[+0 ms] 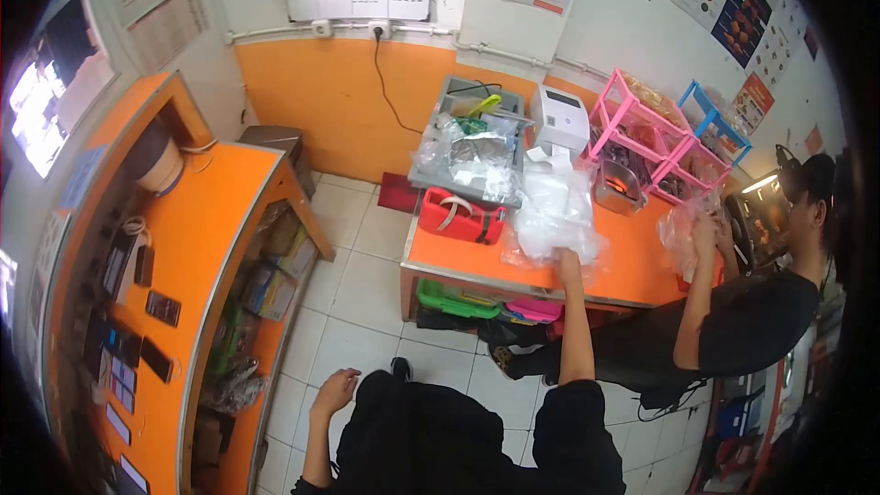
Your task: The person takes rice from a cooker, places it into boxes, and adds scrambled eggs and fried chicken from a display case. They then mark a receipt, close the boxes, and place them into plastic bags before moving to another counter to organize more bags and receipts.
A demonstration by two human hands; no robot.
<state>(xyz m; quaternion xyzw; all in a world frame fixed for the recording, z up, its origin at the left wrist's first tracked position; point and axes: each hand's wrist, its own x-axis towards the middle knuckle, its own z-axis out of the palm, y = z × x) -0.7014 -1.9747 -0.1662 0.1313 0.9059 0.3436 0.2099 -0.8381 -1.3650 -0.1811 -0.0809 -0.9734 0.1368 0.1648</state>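
My right hand (pixel 568 266) is stretched out over the orange table (pixel 632 275), its fingers closed on the near edge of a clear plastic bag (pixel 541 225). That bag is part of a loose pile of clear plastic lying at the table's front. Low at my side hangs my left hand (pixel 337 391), fingers loosely apart and holding nothing. A red case with a pale handle (pixel 458 217) sits left of the plastic. Behind it stands a grey tray (pixel 467 191) heaped with clear plastic packaging.
A co-worker (pixel 752 312) at the right handles a clear bag (pixel 683 229). A white printer (pixel 561 117), pink racks (pixel 642 133) and a metal container (pixel 619 185) stand at the back. On the left, an orange counter (pixel 215 183) holds several phones.
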